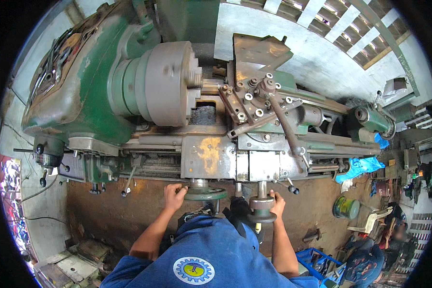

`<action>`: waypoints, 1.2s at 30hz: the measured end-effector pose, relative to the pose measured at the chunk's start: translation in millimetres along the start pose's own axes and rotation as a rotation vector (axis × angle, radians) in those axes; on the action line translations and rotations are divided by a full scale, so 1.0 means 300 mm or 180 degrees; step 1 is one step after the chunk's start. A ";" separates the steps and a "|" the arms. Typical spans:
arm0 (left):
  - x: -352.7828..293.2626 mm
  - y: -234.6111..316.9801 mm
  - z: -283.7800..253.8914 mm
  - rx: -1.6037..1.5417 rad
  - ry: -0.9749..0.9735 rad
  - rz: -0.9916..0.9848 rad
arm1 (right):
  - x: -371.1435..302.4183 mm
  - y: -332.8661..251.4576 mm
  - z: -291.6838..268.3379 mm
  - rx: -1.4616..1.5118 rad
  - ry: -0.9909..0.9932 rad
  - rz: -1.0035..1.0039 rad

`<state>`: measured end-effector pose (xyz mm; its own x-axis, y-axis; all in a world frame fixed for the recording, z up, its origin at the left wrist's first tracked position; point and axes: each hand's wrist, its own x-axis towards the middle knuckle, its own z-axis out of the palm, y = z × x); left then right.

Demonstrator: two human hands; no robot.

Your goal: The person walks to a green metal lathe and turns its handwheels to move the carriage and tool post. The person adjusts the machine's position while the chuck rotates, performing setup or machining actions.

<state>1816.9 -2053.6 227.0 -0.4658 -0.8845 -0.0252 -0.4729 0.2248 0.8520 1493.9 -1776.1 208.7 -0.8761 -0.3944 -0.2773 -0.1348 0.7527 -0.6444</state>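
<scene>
A large green metal lathe spans the view in front of me. My left hand (175, 196) is closed on the left rim of the green carriage handwheel (206, 194). My right hand (277, 204) grips the right side of the smaller metal cross-slide handwheel (262, 203); some of its fingers are hidden. Above both wheels lies the lathe carriage (209, 156). It carries a tool post (266, 88) with several bolts and a long clamping lever (285, 125). To the left, the big grey chuck (165, 84) looks slightly smeared. A metal workpiece (212, 86) extends from its jaws toward the tool post.
Wrenches (57, 60) lie on the headstock. The tailstock (369, 117) stands at the right, with a blue plastic bag (361, 169) near it. A green bucket (346, 208), a plastic chair (371, 220), a blue crate (321, 264) and a seated person (367, 261) are at lower right.
</scene>
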 end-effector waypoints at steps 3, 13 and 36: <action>-0.001 -0.008 0.008 -0.0011 0.0082 0.0117 | -0.026 -0.037 -0.024 0.0021 -0.0116 -0.0040; 0.005 -0.021 0.006 -0.0152 0.0010 -0.0007 | -0.011 -0.016 0.014 -0.0122 -0.0084 -0.0728; -0.007 0.316 0.051 0.1170 -0.0719 0.0787 | -0.289 -0.161 -0.177 0.1426 0.0153 -0.0328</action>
<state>1761.5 -2024.0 299.9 -0.7285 -0.6850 0.0070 -0.5413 0.5819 0.6070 1551.6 -1750.2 301.7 -0.8905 -0.4223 -0.1692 -0.0182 0.4046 -0.9143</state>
